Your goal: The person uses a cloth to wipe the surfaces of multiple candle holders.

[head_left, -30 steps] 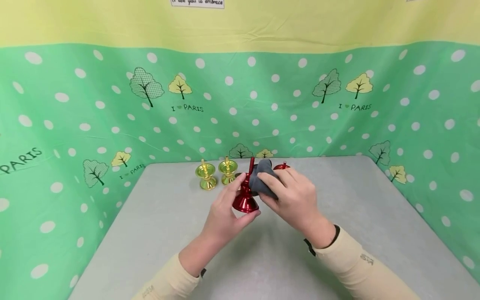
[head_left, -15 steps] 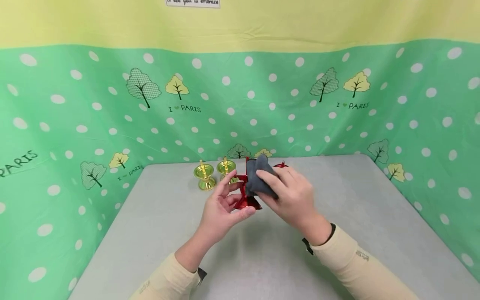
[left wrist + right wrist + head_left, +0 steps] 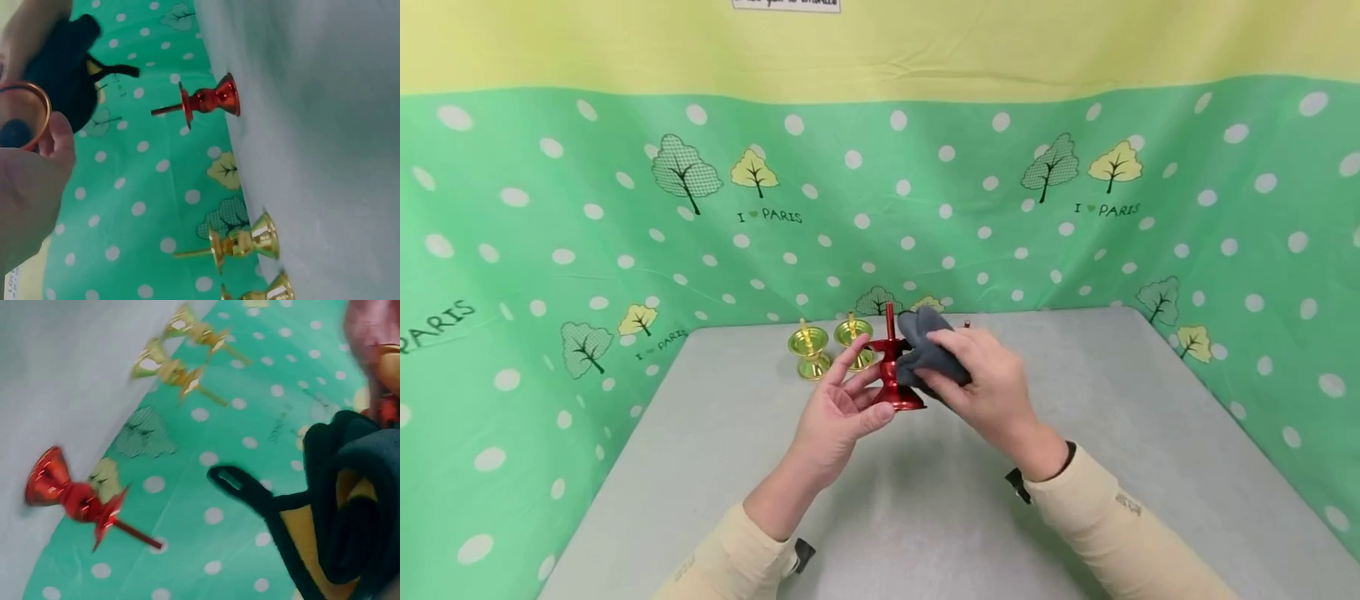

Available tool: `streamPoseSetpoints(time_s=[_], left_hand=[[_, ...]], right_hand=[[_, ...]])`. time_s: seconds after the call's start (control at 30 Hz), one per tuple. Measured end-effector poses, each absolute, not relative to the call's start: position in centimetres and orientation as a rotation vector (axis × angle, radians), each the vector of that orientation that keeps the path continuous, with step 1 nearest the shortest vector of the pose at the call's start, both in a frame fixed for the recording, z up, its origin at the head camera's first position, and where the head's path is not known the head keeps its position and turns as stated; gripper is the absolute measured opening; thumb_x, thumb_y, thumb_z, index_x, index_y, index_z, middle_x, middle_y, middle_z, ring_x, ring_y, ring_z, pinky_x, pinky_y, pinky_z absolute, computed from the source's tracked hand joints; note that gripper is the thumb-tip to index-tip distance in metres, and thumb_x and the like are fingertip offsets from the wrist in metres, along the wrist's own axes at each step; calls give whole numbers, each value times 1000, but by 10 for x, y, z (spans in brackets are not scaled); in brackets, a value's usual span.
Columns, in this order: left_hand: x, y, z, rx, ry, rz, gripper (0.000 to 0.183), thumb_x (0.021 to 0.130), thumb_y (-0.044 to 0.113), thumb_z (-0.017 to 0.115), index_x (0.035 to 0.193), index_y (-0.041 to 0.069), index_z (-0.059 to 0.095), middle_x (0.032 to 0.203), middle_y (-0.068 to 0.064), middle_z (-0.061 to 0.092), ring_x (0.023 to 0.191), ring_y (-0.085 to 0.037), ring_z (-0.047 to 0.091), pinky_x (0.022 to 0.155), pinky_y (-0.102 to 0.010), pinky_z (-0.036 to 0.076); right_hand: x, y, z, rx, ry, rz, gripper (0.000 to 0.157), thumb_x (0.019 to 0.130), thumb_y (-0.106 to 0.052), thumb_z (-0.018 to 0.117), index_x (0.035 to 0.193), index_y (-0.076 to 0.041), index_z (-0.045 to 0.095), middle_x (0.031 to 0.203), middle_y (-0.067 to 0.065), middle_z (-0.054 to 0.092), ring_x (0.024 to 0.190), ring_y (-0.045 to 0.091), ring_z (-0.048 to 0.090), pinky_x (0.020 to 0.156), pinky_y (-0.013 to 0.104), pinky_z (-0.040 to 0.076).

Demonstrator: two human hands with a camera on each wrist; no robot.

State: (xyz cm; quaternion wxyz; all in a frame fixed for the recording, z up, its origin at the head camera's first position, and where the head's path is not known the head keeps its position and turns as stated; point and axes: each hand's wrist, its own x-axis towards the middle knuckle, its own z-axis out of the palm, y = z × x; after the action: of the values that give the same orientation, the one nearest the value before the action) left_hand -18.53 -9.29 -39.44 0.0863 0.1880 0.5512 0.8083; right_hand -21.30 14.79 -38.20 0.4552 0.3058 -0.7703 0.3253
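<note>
My left hand (image 3: 829, 421) holds a shiny red candlestick (image 3: 890, 373) above the table, thumb at its flared base and index finger by the dish rim. It stands nearly upright, its thin spike pointing up. My right hand (image 3: 996, 387) grips a bunched dark grey cloth (image 3: 931, 340) against the candlestick's right side. In the right wrist view the cloth shows a loop (image 3: 234, 481) and a yellowish underside (image 3: 303, 540). A second red candlestick (image 3: 205, 100) stands on the table, mostly hidden behind my right hand in the head view.
Two gold candlesticks (image 3: 813, 367) stand side by side at the table's back, left of my hands. The grey table (image 3: 700, 483) ends at a green polka-dot curtain (image 3: 910, 217) that also hangs at both sides.
The held candlestick has turned from tilted to nearly upright. My left fingers have shifted round it. The cloth has slid right, uncovering the spike and stem.
</note>
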Motion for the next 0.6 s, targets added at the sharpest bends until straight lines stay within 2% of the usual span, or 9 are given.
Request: streamPoseSetpoints(time_s=[0.17,0.2,0.27,0.37,0.5,0.6], left_hand=[[-187,-98,-390,545,1798,2377,105,81,9,94,167,28,36,152,-21,60,122,-19,72,100,-30,62],[-188,-97,-390,534,1836,2359,105,81,9,95,166,29,37,152,-21,60,122,-19,71,101,-30,61],[-189,-97,-389,515,1898,2320,105,80,9,95,166,31,38,150,-22,61,123,-21,71,103,-29,60],[-189,-97,-391,492,1921,2292,105,81,8,95,165,33,37,148,-23,63,125,-25,70,104,-30,60],[-187,-92,-395,450,2051,2287,104,80,8,95,163,36,40,144,-18,67,123,-25,70,106,-26,58],[-186,-87,-399,442,2198,2279,105,79,7,96,163,35,40,144,-14,68,122,-27,70,107,-23,56]], right_hand=[[-211,153,-383,637,-2010,863,44,78,-14,95,118,-7,79,113,19,78,103,37,75,82,54,63],[-208,154,-384,665,-2021,898,44,78,-14,95,119,-8,79,115,19,78,104,36,75,81,52,63],[-204,153,-385,747,-2027,934,41,86,-22,92,122,-8,78,116,17,77,102,33,75,81,49,64],[-196,147,-386,851,-2005,820,41,99,-40,78,125,-9,77,113,17,76,92,30,75,77,45,66],[-183,136,-380,705,-2078,649,37,96,-42,81,119,-12,80,103,11,78,81,25,76,67,43,65],[-177,131,-373,533,-2257,670,35,91,-40,85,117,-16,81,105,5,81,81,21,76,62,43,61]])
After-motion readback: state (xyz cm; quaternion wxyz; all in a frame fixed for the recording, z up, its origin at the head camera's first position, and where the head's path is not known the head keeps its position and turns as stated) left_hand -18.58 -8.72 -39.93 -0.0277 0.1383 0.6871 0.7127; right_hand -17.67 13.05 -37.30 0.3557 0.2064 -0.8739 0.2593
